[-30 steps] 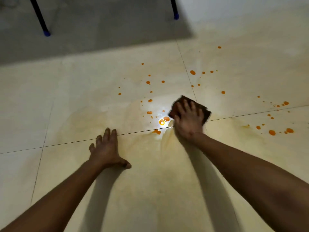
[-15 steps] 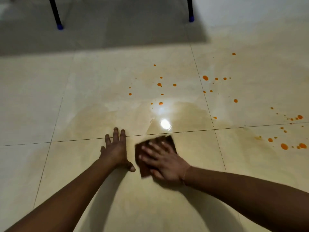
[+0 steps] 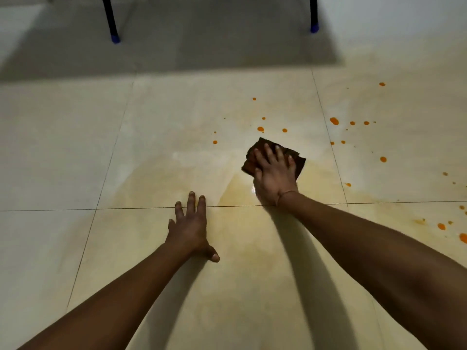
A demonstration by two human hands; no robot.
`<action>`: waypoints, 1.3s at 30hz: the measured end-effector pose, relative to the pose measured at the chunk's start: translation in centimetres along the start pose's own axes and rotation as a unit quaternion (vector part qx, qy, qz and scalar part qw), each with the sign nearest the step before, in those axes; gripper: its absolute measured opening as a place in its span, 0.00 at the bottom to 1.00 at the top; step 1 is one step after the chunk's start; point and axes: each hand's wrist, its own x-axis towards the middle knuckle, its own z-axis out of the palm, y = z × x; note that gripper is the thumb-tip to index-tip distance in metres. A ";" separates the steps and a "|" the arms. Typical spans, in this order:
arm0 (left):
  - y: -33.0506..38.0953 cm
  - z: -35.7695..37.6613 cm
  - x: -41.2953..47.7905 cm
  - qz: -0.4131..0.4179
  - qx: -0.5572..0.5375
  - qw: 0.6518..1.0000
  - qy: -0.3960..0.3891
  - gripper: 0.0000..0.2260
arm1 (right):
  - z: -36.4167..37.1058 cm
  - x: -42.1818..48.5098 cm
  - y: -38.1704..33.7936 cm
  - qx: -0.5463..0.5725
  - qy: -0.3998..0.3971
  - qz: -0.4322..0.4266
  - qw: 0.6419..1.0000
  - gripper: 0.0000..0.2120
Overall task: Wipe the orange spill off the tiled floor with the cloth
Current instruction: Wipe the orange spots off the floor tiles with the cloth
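Head view, tiled floor (image 3: 151, 117), cream glossy tiles with thin dark joints.

Cloth (image 3: 250, 160): dark brown, bunched, lies flat on the middle tile, towards that tile's right-hand joint and on the far side of the cross joint (image 3: 126, 209).

Right hand (image 3: 275, 173): palm down on the cloth, fingers straight and spread, pressing it to the floor. Cloth shows past the fingertips and on both sides of the hand. Wrist sits over the cross joint.

Left hand (image 3: 189, 228): flat on the bare floor, fingers straight and slightly apart, thumb splayed to the side, holding nothing. Fingertips reach the cross joint. It is near the right hand, not touching it.

Orange spill (image 3: 334, 121): separate drops just beyond the cloth on the same tile, more on the tile to its right, and a few near the right border on the nearer tile. A pale orange film (image 3: 237, 195) covers the floor around both hands.

Far floor: two dark legs with blue feet (image 3: 111, 24), in shadow.
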 end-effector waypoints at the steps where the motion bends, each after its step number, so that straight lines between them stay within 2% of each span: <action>1: 0.0 0.0 0.0 0.001 0.001 1.000 -0.002 0.67 | 0.6 -1.3 -0.4 0.011 0.020 -0.006 1.000 0.28; 2: 0.0 0.0 0.0 0.002 0.001 1.000 -0.003 0.67 | 1.7 -3.6 -1.0 0.013 0.024 -0.080 0.996 0.28; 4: 0.1 -0.1 -0.1 0.003 -0.006 1.000 -0.002 0.67 | 3.8 -10.0 -1.1 -0.031 -0.047 -0.283 0.957 0.29; 5: 0.0 -0.2 -0.2 0.002 -0.009 1.000 -0.001 0.67 | 3.6 -10.1 -0.3 -0.034 -0.060 -0.327 0.943 0.29; 6: 0.0 -0.2 -0.2 0.003 -0.010 1.000 0.000 0.67 | 3.3 -8.4 0.3 -0.046 -0.058 -0.319 0.945 0.30; 7: 0.0 -0.2 -0.2 0.004 -0.007 1.000 0.000 0.67 | 2.3 -5.3 0.3 -0.037 -0.042 -0.245 0.968 0.31; 8: 0.0 -0.1 -0.2 0.005 -0.002 1.000 -0.002 0.66 | 1.0 -1.7 0.0 -0.010 -0.009 -0.132 0.991 0.31; 9: 0.0 0.0 -0.1 0.005 0.000 1.000 -0.002 0.66 | -0.1 0.5 -0.8 -0.006 -0.011 -0.032 0.999 0.30; 10: 0.0 0.0 -0.1 0.004 0.002 1.000 -0.003 0.66 | 0.0 0.8 -1.6 0.002 -0.013 0.005 1.000 0.29; 11: 0.0 0.0 -0.1 0.005 0.006 1.000 -0.005 0.66 | 1.1 -0.7 -2.1 0.010 0.005 -0.015 1.000 0.29; 12: -0.1 0.0 -0.1 0.006 0.004 1.000 -0.004 0.66 | 2.6 -3.4 -2.6 0.005 -0.006 -0.096 0.995 0.30; 13: -0.1 0.0 -0.1 0.008 0.003 1.000 -0.002 0.66 | 3.7 -7.4 -2.7 -0.013 -0.043 -0.195 0.980 0.30; 14: -0.1 0.1 -0.2 0.011 0.003 1.000 0.001 0.66 | 4.0 -9.2 -2.0 -0.031 -0.066 -0.259 0.963 0.30; 15: -0.2 0.1 -0.3 0.011 0.003 1.000 0.008 0.66 | 3.6 -8.8 -1.5 -0.029 -0.083 -0.277 0.957 0.30; 16: -0.3 0.1 -0.3 0.012 0.004 1.000 0.014 0.66 | 3.1 -6.5 -1.5 -0.031 -0.078 -0.255 0.963 0.30; 17: -0.4 0.3 -0.2 0.015 0.005 1.000 0.018 0.66 | 2.5 -3.1 -1.9 -0.025 -0.042 -0.188 0.981 0.29; 18: -0.6 0.4 -0.2 0.016 0.002 1.000 0.024 0.66 | 1.2 -0.5 -2.9 -0.022 -0.051 -0.105 0.993 0.28; 19: -0.7 0.5 -0.1 0.016 -0.003 0.999 0.031 0.66 | 0.8 0.4 -3.8 -0.031 -0.053 -0.064 0.996 0.27; 20: -0.8 0.7 -0.1 0.016 -0.006 0.999 0.035 0.66 | 1.4 -0.4 -4.4 -0.023 -0.037 -0.071 0.996 0.28; 21: -0.8 0.7 -0.2 0.013 -0.011 0.999 0.040 0.67 | 2.4 -2.5 -4.6 -0.023 -0.033 -0.131 0.991 0.28; 23: -1.1 0.8 -0.4 -0.001 -0.022 0.999 0.048 0.68 | 3.8 -8.0 -3.8 -0.049 -0.079 -0.274 0.957 0.30; 24: -1.2 0.8 -0.5 -0.007 -0.023 0.998 0.051 0.68 | 3.7 -8.0 -2.9 -0.047 -0.092 -0.297 0.949 0.30; 25: -1.2 0.7 -0.4 -0.009 -0.018 0.999 0.050 0.68 | 3.4 -6.3 -2.5 -0.047 -0.087 -0.281 0.955 0.30; 26: -1.2 0.6 -0.3 -0.009 -0.009 0.999 0.043 0.68 | 2.8 -3.4 -2.7 -0.046 -0.058 -0.226 0.971 0.29; 28: -1.1 0.5 -0.1 -0.011 0.002 1.000 0.025 0.68 | 1.2 1.0 -4.0 -0.041 -0.048 -0.085 0.994 0.28; 29: -0.8 0.3 0.0 -0.011 0.014 1.000 0.011 0.69 | 1.2 0.8 -4.2 -0.037 -0.048 -0.069 0.996 0.29; 30: -0.7 0.0 0.0 -0.011 0.030 0.999 -0.006 0.69 | 1.7 -0.7 -4.2 -0.038 -0.045 -0.100 0.993 0.30; 32: -0.8 -1.5 0.4 -0.004 0.058 0.997 -0.048 0.69 | 2.4 -6.2 -3.0 -0.052 -0.085 -0.216 0.971 0.32; 33: -1.1 -2.5 0.8 0.006 0.071 0.995 -0.063 0.67 | 2.1 -7.4 -2.1 -0.059 -0.104 -0.244 0.962 0.32; 34: -1.5 -3.6 1.1 0.020 0.081 0.994 -0.064 0.64 | 1.7 -6.5 -1.7 -0.058 -0.116 -0.242 0.962 0.31; 36: -2.7 -5.6 2.1 0.048 0.098 0.993 -0.034 0.59 | 1.3 -1.2 -2.9 -0.058 -0.096 -0.172 0.979 0.29; 38: -3.8 -7.0 3.9 0.052 0.095 0.994 -0.002 0.60 | 1.3 2.5 -5.4 -0.052 -0.071 -0.091 0.992 0.28; 39: -4.3 -7.7 5.0 0.043 0.078 0.996 0.004 0.62 | 1.6 2.7 -6.2 -0.038 -0.051 -0.079 0.995 0.29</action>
